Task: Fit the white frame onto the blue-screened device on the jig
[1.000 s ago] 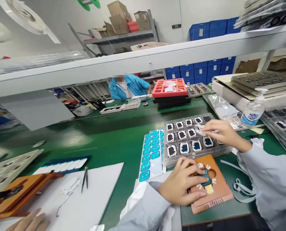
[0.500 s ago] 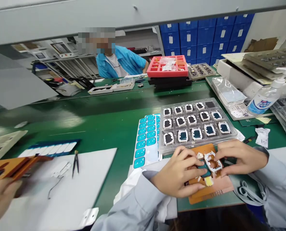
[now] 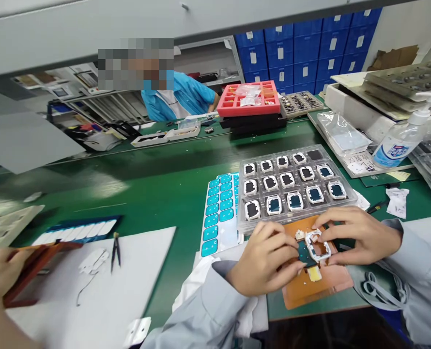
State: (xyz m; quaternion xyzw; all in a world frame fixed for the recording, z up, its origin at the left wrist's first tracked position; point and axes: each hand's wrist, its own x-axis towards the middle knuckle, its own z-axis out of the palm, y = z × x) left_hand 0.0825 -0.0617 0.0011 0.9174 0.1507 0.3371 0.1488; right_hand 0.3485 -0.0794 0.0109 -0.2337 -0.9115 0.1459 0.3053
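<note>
My right hand [image 3: 361,236] has its fingers and thumb around a white watch-case frame [image 3: 327,251], which is slightly tilted above an orange fixture plate [image 3: 291,296]. My left hand [image 3: 266,259] pinches the edge of a dark teal flat piece [image 3: 304,253] just left of the frame; its fingertips partly cover that piece. A yellow square pad [image 3: 314,274] and a small white block [image 3: 300,235] sit on the fixture. Right behind my hands lies a clear plastic tray [image 3: 242,224] with rows of similar white frames.
Sheets of teal stickers [image 3: 210,233] lie left of the tray. Tweezers [image 3: 115,252] rest on a white mat [image 3: 128,291], where a co-worker's hand [image 3: 1,276] holds a brown fixture [image 3: 37,271]. A pump bottle [image 3: 400,140] stands right; a red box [image 3: 250,104] sits behind.
My left fingers have drawn together from a spread position over the fixture into a pinch at the teal piece. The frame shifted slightly left. The co-worker's brown fixture has been tilted up.
</note>
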